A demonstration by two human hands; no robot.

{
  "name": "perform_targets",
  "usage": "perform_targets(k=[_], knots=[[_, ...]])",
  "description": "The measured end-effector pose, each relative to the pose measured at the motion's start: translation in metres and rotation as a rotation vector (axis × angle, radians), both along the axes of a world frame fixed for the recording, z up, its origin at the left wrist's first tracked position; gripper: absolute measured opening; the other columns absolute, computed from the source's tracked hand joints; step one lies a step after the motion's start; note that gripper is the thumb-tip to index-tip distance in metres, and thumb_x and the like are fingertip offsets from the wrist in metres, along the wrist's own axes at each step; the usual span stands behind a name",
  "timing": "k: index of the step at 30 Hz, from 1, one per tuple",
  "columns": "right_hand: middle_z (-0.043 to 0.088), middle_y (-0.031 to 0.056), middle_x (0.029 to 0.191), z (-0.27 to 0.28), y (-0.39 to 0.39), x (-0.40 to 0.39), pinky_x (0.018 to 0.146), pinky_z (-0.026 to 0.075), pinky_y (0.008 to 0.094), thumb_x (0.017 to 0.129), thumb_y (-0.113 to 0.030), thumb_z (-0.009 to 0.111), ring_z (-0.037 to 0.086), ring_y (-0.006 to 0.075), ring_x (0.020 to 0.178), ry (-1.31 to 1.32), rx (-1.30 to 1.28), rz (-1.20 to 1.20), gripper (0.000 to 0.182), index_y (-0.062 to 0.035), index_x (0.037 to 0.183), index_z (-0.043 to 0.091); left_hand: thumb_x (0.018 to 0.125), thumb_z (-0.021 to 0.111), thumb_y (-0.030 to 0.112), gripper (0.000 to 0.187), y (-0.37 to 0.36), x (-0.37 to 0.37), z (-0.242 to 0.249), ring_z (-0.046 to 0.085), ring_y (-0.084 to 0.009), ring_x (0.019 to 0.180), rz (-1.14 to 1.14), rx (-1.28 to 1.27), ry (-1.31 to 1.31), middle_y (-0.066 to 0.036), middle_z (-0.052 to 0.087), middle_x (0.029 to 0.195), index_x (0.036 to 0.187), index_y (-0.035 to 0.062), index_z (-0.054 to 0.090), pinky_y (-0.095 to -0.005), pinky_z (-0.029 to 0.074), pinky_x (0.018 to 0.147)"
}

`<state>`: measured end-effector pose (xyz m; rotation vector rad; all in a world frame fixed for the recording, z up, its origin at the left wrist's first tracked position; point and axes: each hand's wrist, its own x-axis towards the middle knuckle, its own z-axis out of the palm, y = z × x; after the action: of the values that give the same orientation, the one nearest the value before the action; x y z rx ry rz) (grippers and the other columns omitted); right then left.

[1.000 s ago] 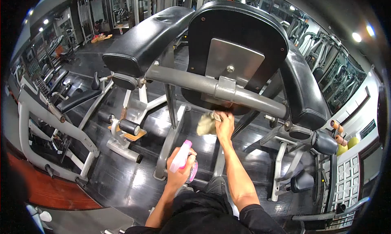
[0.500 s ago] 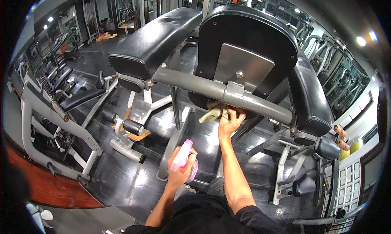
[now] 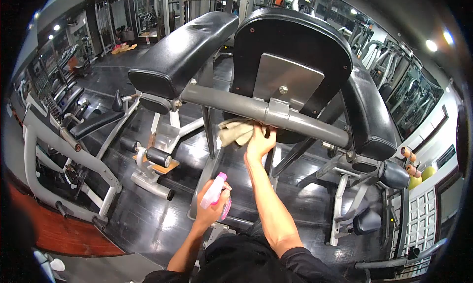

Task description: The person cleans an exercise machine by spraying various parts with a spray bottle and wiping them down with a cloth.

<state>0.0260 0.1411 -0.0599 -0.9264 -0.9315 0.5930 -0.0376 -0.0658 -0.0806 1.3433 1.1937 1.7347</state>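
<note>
My left hand (image 3: 213, 210) is wrapped round a pink and clear spray bottle (image 3: 214, 191), held low in front of me. Farther up, my right hand (image 3: 261, 144) grips a beige cloth (image 3: 237, 131) just beneath a grey metal crossbar (image 3: 226, 102). The cloth bunches out to the left of the fingers, and part of that hand's grip is hidden by the bar. Above the bar stands the dark back of a padded backrest (image 3: 295, 41) with a bolted metal plate (image 3: 288, 78). Black padded armrests flank it, one at left (image 3: 185, 53) and one at right (image 3: 367, 110).
Grey machine frames (image 3: 64, 159) rise at the left, beside a reddish-brown surface (image 3: 69, 229). A roller pad machine (image 3: 158, 157) stands left of my hands. At the right are another machine's pads (image 3: 367, 220) and a white lattice panel (image 3: 421, 219). Dark flooring (image 3: 148, 224) lies below.
My right hand and the cloth have moved left along the underside of the crossbar, and more of the cloth shows. The spray bottle stays in my left hand; the view has shifted slightly.
</note>
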Motion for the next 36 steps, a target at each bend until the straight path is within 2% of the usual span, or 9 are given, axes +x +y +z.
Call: perform_targets(k=[2,9,16,20,22,26,30,34,36], knots=[[0.061,0.0068,0.105,0.003,-0.001,-0.013,0.089,0.042,0.0322,0.080,-0.002,0.070,0.056,0.0189,0.098,0.518,-0.105,0.134,0.024,-0.0009,0.101,0.060,0.090,0.054,-0.005,0.011,0.000,0.000,0.000,0.058,-0.0120,0.064,-0.014,0.000,-0.018,-0.013,0.060,0.093,0.100,-0.0012,0.052,-0.0268,0.050,0.059],[0.063,0.0082,0.102,-0.078,0.025,0.011,0.076,0.056,0.0363,0.083,-0.003,0.069,0.064,0.0216,0.094,1.035,-0.681,0.587,0.029,-0.0071,0.107,0.054,0.089,0.061,0.000,0.009,-0.005,0.009,0.005,0.056,-0.0075,0.069,-0.031,-0.036,-0.186,-0.005,0.060,0.086,0.097,-0.0002,0.059,-0.0236,0.046,0.060],[0.062,0.0042,0.101,0.001,-0.002,-0.009,0.070,0.049,0.0290,0.086,-0.002,0.064,0.059,0.0145,0.085,0.505,0.060,0.389,0.025,-0.0065,0.107,0.052,0.089,0.060,0.000,0.010,-0.004,0.003,0.001,0.056,-0.0076,0.070,-0.019,-0.053,-0.206,-0.005,0.061,0.088,0.099,-0.0003,0.058,-0.0235,0.047,0.062],[0.062,0.0013,0.100,-0.006,-0.001,-0.013,0.072,0.049,0.0289,0.087,-0.007,0.064,0.059,0.0133,0.086,0.611,-0.245,0.426,0.022,-0.0081,0.107,0.053,0.088,0.060,0.000,0.010,-0.004,0.001,0.003,0.057,-0.0083,0.074,0.051,-0.014,-0.149,-0.006,0.061,0.089,0.099,-0.0005,0.058,-0.0234,0.048,0.065],[0.061,-0.0012,0.086,-0.027,0.002,-0.016,0.052,0.046,0.0267,0.088,-0.008,0.063,0.058,0.0100,0.070,0.792,-0.415,0.421,0.016,-0.0122,0.102,0.057,0.088,0.060,0.000,0.011,-0.006,-0.001,0.004,0.058,-0.0085,0.076,0.074,-0.001,-0.128,-0.006,0.062,0.090,0.099,-0.0005,0.058,-0.0234,0.048,0.067],[0.065,0.0013,0.098,-0.074,0.021,-0.004,0.074,0.056,0.0341,0.089,-0.013,0.063,0.064,0.0168,0.093,1.119,-0.865,0.497,0.018,-0.0149,0.107,0.060,0.089,0.060,0.000,0.010,-0.014,0.000,0.004,0.058,-0.0083,0.076,0.079,-0.053,-0.191,-0.006,0.062,0.090,0.099,-0.0003,0.058,-0.0236,0.048,0.067],[0.063,0.0018,0.107,-0.074,0.005,-0.005,0.081,0.055,0.0389,0.087,-0.007,0.062,0.062,0.0213,0.101,0.767,-0.711,0.647,0.032,-0.0154,0.117,0.055,0.089,0.060,0.000,0.011,-0.016,-0.002,-0.002,0.057,-0.0073,0.072,0.083,-0.086,-0.218,-0.006,0.062,0.091,0.100,-0.0002,0.057,-0.0234,0.048,0.064],[0.062,0.0010,0.099,-0.012,-0.008,-0.020,0.060,0.049,0.0243,0.087,-0.003,0.062,0.062,0.0117,0.084,0.554,-0.250,0.639,0.026,-0.0103,0.110,0.053,0.090,0.059,0.000,0.012,-0.015,-0.003,-0.002,0.056,-0.0063,0.070,0.067,-0.060,-0.228,-0.006,0.062,0.091,0.101,0.0000,0.057,-0.0230,0.047,0.062],[0.061,0.0006,0.104,0.009,-0.003,-0.024,0.073,0.053,0.0298,0.089,-0.003,0.057,0.061,0.0132,0.091,0.573,-0.220,0.679,0.023,-0.0107,0.110,0.053,0.090,0.059,0.000,0.011,-0.015,-0.004,-0.002,0.056,-0.0062,0.071,0.087,-0.066,-0.241,-0.006,0.061,0.091,0.100,0.0000,0.057,-0.0227,0.048,0.063]])
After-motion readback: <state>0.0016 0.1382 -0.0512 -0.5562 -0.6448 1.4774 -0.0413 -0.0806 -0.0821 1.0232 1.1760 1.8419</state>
